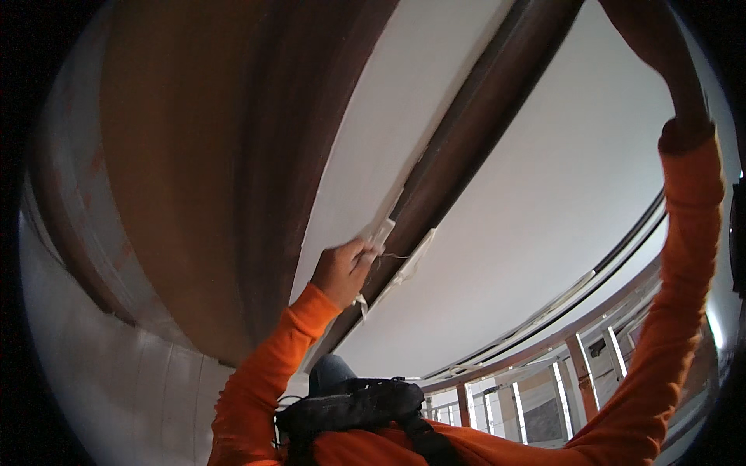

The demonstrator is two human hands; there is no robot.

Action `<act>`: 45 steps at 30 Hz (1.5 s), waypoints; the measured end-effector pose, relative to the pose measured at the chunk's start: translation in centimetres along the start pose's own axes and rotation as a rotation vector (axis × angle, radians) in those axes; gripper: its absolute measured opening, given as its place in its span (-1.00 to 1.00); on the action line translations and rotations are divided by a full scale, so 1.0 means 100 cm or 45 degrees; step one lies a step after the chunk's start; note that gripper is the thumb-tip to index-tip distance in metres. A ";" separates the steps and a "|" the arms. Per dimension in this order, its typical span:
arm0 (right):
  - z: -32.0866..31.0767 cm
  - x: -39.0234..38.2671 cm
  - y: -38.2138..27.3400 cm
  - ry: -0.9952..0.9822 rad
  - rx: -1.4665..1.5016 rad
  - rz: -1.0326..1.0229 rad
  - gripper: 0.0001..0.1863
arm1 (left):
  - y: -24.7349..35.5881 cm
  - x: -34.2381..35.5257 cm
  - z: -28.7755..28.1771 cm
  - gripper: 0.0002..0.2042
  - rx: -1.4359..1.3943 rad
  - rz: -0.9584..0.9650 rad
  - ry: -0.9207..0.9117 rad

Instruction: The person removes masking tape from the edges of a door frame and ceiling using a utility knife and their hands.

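Strip (382,231) (pale, thin, tape-like), pinched in left hand (342,270), probably needs gentle, even tension along long dark-brown trim (474,116); right hand's (651,35) grip, raised well apart, I cannot tell.

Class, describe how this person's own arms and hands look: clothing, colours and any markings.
The left sleeve and right sleeve are long, orange and wrinkled, reaching the wrists, with no markings that show. The left hand is bare, without a glove. The right hand is cut off by the upper edge; its visible part is bare too.
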State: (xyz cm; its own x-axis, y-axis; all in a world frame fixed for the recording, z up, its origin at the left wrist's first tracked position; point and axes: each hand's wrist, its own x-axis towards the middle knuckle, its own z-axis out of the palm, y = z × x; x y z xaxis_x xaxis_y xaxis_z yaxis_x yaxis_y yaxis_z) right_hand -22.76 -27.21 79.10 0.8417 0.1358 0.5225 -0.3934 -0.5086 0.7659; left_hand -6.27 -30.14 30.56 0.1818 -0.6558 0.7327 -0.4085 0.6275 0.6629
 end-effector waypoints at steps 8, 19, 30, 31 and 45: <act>0.137 -0.149 -0.153 -0.045 1.065 1.284 -0.76 | -0.151 -0.260 -0.057 -0.80 0.047 -0.825 0.058; 0.214 -0.200 -0.175 -0.236 1.076 0.967 -0.82 | -0.206 -0.587 -0.095 -0.82 1.227 -1.100 -0.492; 0.209 -0.157 -0.180 -0.194 0.352 0.473 -0.90 | -0.215 -0.680 -0.101 -0.76 1.380 -1.626 -0.731; 0.209 -0.159 -0.179 -0.220 0.350 0.481 -0.89 | -0.223 -0.685 -0.099 -0.78 1.367 -1.558 -0.549; 0.222 -0.162 -0.153 -0.044 0.590 0.335 -0.59 | -0.220 -0.664 -0.106 -0.64 1.541 -1.627 -1.136</act>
State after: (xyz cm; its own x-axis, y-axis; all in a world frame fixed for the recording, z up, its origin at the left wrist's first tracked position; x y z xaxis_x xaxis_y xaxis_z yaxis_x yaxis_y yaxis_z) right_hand -22.16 -40.52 50.61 0.7512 -0.0712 0.6562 -0.3951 -0.8449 0.3606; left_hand 0.10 4.08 -31.07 0.5470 -0.6453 -0.5333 -0.7876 -0.6126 -0.0664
